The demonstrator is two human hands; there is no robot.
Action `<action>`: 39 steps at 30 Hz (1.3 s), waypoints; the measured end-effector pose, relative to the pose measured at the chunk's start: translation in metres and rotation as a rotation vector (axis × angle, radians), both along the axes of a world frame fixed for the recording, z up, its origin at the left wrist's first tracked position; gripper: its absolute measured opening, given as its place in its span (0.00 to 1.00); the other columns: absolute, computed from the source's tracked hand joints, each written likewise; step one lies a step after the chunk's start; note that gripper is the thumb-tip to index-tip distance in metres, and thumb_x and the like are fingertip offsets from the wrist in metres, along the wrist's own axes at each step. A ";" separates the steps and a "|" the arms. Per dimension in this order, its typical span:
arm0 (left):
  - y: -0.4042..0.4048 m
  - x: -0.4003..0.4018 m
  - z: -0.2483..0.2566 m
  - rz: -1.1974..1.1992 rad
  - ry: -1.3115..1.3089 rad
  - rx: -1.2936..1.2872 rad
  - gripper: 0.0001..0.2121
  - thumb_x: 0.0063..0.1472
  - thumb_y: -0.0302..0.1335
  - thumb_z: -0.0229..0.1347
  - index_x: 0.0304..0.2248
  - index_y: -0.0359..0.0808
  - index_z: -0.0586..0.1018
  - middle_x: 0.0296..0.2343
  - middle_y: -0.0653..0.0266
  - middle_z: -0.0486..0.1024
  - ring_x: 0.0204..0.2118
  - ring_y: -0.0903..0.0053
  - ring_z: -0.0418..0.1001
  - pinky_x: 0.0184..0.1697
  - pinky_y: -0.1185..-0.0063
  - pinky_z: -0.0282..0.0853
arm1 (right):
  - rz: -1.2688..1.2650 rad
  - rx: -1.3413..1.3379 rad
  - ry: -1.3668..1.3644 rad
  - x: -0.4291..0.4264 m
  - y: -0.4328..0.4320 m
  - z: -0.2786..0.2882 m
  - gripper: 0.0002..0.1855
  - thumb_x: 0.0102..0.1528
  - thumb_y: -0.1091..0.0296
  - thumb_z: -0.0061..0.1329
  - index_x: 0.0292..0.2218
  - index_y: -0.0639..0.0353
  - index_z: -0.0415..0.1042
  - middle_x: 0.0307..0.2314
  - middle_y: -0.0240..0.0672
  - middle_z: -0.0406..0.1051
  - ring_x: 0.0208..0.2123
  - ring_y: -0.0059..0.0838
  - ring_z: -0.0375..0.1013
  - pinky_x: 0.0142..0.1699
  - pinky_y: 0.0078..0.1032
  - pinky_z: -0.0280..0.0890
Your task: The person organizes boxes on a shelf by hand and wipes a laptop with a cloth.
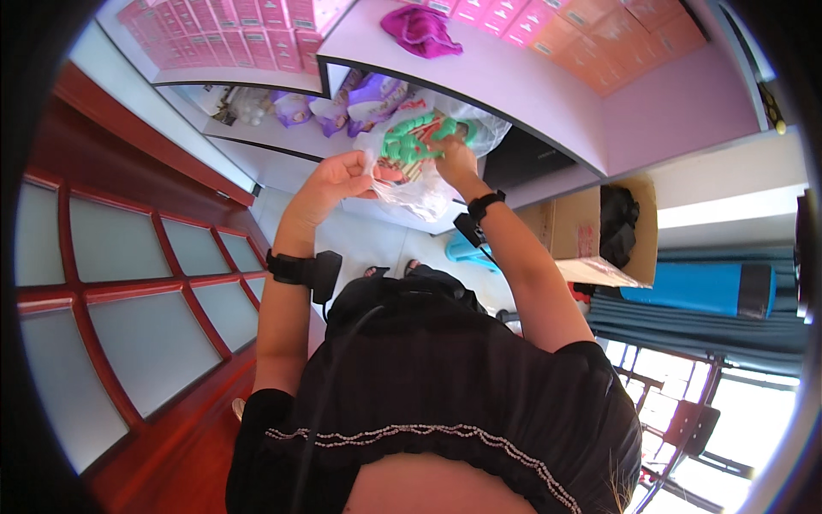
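Note:
On a shelf edge lies a clear plastic bag (424,198), its mouth spread, with bright green plastic pieces (403,142) and red-and-cream striped items inside. My left hand (341,177) pinches the bag's rim at its left side between thumb and fingers. At the bag's right side, my right hand (457,160) reaches in with bent fingers touching the green pieces; whether it grips one cannot be told. Purple and white packages (376,103) stand in the shelf left of the bag.
Pink boxes (218,38) and orange boxes (600,48) fill the upper shelves, near a magenta cloth (420,31). An open cardboard box (571,225) holding black material is at the right. A blue stool (465,250) stands below, and a red-framed glass door (128,244) is at the left.

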State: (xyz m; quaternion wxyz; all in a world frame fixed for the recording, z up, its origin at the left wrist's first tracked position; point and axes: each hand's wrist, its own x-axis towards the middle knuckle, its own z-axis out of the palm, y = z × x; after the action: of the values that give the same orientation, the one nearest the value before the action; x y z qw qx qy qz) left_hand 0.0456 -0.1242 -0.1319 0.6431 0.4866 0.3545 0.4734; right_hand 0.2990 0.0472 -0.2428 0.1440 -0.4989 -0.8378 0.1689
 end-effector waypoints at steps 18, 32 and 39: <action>0.022 0.024 0.004 0.193 -0.164 0.098 0.19 0.65 0.26 0.51 0.54 0.35 0.68 0.50 0.50 0.73 0.54 0.67 0.71 0.58 0.72 0.65 | -0.295 0.540 -0.371 0.089 0.028 0.039 0.36 0.50 0.51 0.56 0.52 0.70 0.66 0.47 0.55 0.69 0.53 0.54 0.65 0.60 0.48 0.55; 0.024 0.053 0.016 0.415 -0.097 0.092 0.23 0.68 0.26 0.46 0.61 0.39 0.61 0.45 0.56 0.76 0.52 0.69 0.73 0.56 0.71 0.67 | 0.051 -0.457 1.482 0.118 0.062 0.057 0.23 0.62 0.55 0.49 0.53 0.59 0.66 0.52 0.32 0.66 0.55 0.27 0.64 0.60 0.31 0.59; 0.023 0.061 0.036 0.487 0.060 0.101 0.23 0.69 0.29 0.44 0.62 0.41 0.59 0.49 0.57 0.75 0.54 0.70 0.71 0.57 0.71 0.63 | 0.106 -0.649 0.675 0.093 0.005 0.127 0.19 0.68 0.56 0.38 0.36 0.63 0.72 0.21 0.35 0.76 0.24 0.25 0.75 0.41 0.25 0.69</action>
State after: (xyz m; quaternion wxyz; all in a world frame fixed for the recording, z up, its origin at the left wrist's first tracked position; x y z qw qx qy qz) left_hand 0.1063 -0.1010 -0.0960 0.4741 0.4319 0.4561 0.6169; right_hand 0.3916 0.0522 -0.1157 0.2363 -0.3919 -0.6722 0.5820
